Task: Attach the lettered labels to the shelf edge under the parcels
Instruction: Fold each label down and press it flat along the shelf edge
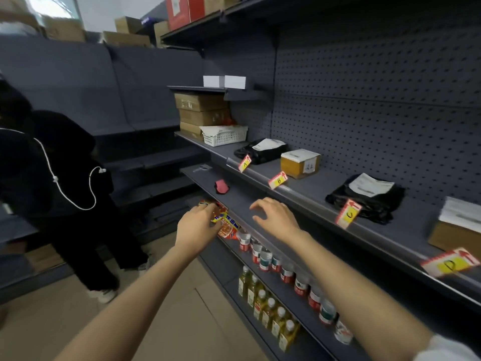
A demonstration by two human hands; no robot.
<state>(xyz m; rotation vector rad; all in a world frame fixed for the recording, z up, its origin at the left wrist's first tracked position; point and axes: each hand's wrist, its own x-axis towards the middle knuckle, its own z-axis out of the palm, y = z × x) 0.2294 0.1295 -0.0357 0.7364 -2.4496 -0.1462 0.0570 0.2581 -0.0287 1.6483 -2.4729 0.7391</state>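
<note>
Right hand (276,217) open and empty, nearer the shelf edge (307,196) running up-left to lower-right; left hand (200,225) pinches a colourful packet (227,225).

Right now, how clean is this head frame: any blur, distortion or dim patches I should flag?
Head view: wide-angle bending curves the shelf edge; motion blur smears label D and the box behind it, while labels A and B stay readable; the lower bottle shelves sit dim; the window at top left is blown out.
</note>
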